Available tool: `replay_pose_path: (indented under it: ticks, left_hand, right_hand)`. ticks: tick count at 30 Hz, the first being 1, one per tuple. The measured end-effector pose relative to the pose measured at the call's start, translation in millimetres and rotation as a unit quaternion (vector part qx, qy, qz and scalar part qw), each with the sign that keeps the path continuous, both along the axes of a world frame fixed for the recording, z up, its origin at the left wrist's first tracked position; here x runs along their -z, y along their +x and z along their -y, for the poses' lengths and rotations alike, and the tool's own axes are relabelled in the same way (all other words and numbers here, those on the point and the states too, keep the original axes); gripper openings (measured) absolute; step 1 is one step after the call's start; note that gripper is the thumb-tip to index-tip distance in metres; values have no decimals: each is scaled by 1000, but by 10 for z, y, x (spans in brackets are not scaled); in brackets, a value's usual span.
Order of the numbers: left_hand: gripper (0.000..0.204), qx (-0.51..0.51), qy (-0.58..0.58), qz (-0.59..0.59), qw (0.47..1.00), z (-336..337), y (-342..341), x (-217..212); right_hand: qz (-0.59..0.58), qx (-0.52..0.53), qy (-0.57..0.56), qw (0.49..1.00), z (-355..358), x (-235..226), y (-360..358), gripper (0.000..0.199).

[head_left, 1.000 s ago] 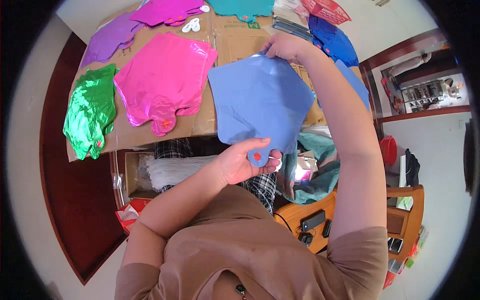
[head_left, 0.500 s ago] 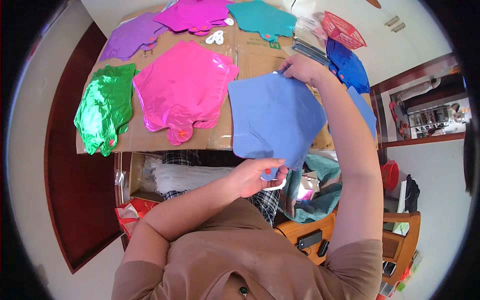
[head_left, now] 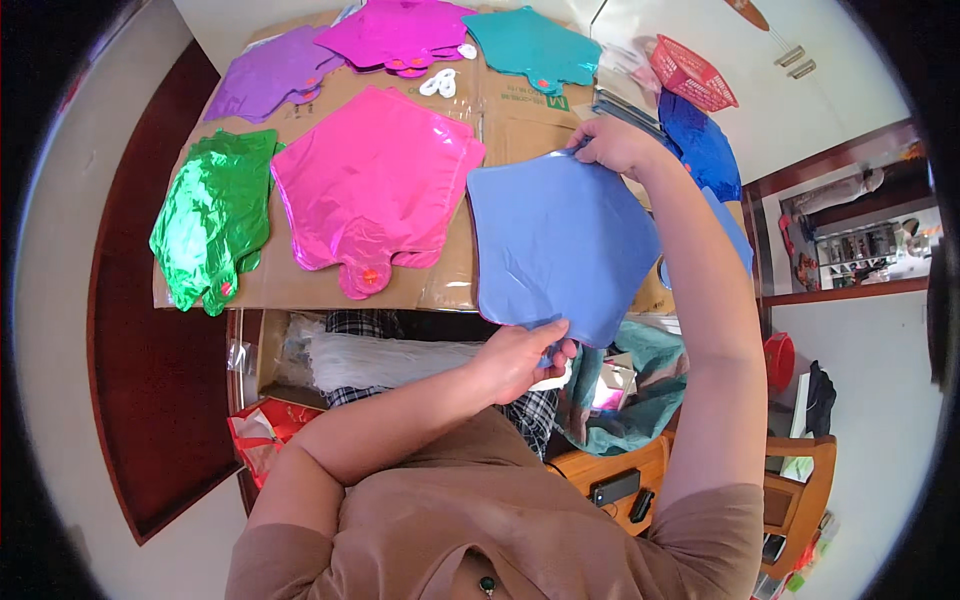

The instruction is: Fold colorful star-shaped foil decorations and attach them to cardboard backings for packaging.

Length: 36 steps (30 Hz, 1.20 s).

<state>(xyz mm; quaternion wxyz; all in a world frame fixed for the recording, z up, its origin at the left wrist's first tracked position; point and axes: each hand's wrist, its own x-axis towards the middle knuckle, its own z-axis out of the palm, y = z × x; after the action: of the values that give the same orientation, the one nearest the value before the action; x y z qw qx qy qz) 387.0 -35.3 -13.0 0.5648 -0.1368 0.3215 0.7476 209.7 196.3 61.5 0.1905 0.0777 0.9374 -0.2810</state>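
A flat light-blue foil balloon (head_left: 562, 248), shaped like a star with blunt points, is stretched between my two hands over the table's near edge. My right hand (head_left: 618, 145) pinches its far corner between thumb and fingers. Down at the near end, my left hand (head_left: 525, 362) closes on the balloon's tab, thumb on top. Something white (head_left: 553, 378), perhaps a bundle of string, shows under the left fingers. Just left of it lies a pile of flat pink foil balloons (head_left: 375, 190) with a red mark on the tab.
Cardboard (head_left: 440, 280) covers the table. On it lie green (head_left: 212, 215), purple (head_left: 262, 75), magenta (head_left: 395, 35), teal (head_left: 530, 48) and dark-blue foil balloons (head_left: 698, 140), plus white string coils (head_left: 438, 83). A red basket (head_left: 690, 72) stands far right. White strands (head_left: 385, 360) fill a box below.
The light-blue balloon lies flatter and smoother between my hands. My left thumb has moved up slightly, covering the red mark on its tab. The right hand keeps its pinch.
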Motion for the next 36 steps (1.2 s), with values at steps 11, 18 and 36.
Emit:
replay_pose_path:
  ticks: [11, 18, 36]
  left_hand:
    - [14, -31, -30, 0, 999, -92, 40, 37]
    - [13, -26, -13, 23, 999, -107, 40, 39]
    - [22, -4, -37, -2, 999, -127, 73, 44]
  right_hand:
    - [-22, -58, 76, 995, 95, 4, -124, 28]
    - [-266, -113, 274, 917, 547, -215, 113, 44]
    - [-196, -602, 302, 713, 1420, -249, 495, 23]
